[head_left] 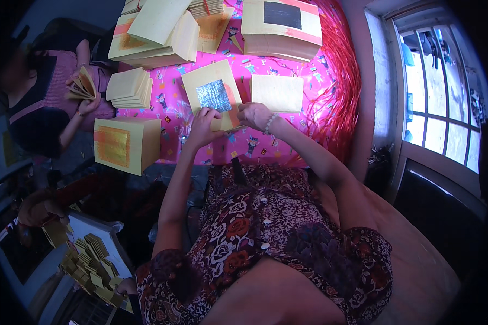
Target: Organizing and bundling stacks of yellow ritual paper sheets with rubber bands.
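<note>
Between my hands is a sheet of yellow paper (192, 81) with a shiny silver foil square and an orange-red band beside it. It lies tilted over the pink table cover. My left hand (203, 128) grips its near left edge, fingertips curled onto the foil. My right hand (256, 116), a pale bead bracelet at the wrist, pinches the near right edge; its fingertips are partly hidden. Just beyond that hand sits a plain yellow paper stack (277, 93). Farther back is a thick stack with a dark foil square (281, 27).
Tall yellow paper piles (162, 40) stand at the far left. A gold-foil stack (126, 143) and a smaller bundle (129, 89) are nearer. Red strands (344, 81) hang along the right edge. Another person (49, 103) holds folded papers at left. A barred window (442, 92) is at right.
</note>
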`<state>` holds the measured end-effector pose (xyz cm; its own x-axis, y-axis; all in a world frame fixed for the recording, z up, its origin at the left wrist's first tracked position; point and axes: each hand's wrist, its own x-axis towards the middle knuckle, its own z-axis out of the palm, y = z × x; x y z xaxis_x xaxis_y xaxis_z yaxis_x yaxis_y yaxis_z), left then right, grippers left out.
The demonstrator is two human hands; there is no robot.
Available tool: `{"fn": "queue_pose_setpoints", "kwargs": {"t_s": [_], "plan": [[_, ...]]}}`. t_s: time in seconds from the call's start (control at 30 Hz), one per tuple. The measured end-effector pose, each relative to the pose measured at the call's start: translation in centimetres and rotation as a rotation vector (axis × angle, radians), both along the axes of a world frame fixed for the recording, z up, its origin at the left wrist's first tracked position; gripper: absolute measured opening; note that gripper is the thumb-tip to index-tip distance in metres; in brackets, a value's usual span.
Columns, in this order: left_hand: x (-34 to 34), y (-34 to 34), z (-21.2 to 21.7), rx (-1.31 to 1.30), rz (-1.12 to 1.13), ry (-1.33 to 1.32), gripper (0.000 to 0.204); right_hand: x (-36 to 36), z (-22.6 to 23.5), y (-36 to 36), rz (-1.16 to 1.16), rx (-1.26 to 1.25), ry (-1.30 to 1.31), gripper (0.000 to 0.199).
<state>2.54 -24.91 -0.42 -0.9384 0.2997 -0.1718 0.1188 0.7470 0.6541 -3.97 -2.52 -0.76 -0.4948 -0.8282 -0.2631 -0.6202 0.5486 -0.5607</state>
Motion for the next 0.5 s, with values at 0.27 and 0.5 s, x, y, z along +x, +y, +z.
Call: {"fn": "queue_pose_setpoints", "kwargs": {"t_s": [0.27,0.5], "plan": [[-0.01,-0.01,-0.17,-0.007,0.007,-0.006,0.052,-0.15,0.40,-0.06,0.001,0.007,-0.012,0.015],[-0.01,-0.06,-0.21,0.015,0.011,-0.012,0.052,-0.21,0.50,-0.24,0.002,0.032,-0.028,0.016]]}}
